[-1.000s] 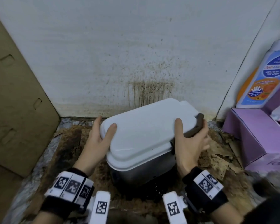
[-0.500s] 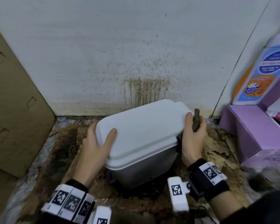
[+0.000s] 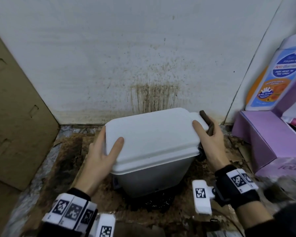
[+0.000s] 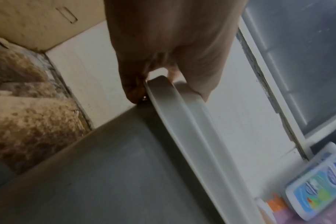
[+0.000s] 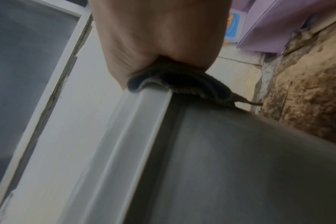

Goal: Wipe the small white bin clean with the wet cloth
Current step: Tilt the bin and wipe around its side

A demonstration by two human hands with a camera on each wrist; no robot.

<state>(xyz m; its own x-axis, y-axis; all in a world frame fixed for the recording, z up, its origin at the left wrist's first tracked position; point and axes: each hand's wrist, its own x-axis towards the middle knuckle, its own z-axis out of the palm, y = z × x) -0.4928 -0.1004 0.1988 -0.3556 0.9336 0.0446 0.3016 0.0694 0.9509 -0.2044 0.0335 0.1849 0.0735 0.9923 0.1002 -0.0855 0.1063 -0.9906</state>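
Observation:
A small white bin (image 3: 150, 139) with a closed lid and grey walls (image 4: 105, 174) stands on stained cardboard near the wall. My left hand (image 3: 102, 151) grips the lid's left end, thumb on top and fingers wrapped under the rim (image 4: 163, 91). My right hand (image 3: 210, 142) grips the lid's right end, thumb on top. It also presses a dark brown cloth (image 3: 208, 122) between its palm and the bin's side. In the right wrist view the cloth (image 5: 178, 80) is folded over the lid's edge (image 5: 136, 115).
A brown-stained white wall (image 3: 154, 93) rises just behind the bin. A cardboard sheet (image 3: 15, 103) leans at left. At right stand a purple box (image 3: 260, 137) and a blue and orange bottle (image 3: 278, 79). Soiled cardboard (image 3: 67, 151) covers the floor.
Both hands have slid the bin a little toward me and turned it slightly. The right hand with the cloth shifted further back along the lid's right end.

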